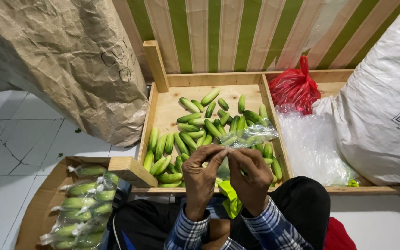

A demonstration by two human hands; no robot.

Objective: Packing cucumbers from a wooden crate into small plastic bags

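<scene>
Bright, even light fills the frame, with soft shadows at lower centre, mild glare on the clear plastic at right, and wide-angle bending along sharp edges.

Both hands meet over the wooden tray (160, 111) of loose cucumbers (195, 127), left hand (201, 173) and right hand (251, 173) pinching a clear plastic bag (248, 136) between fingertips, while bagged cucumbers (82, 206) lie stacked in the cardboard box (35, 215) at left.
</scene>
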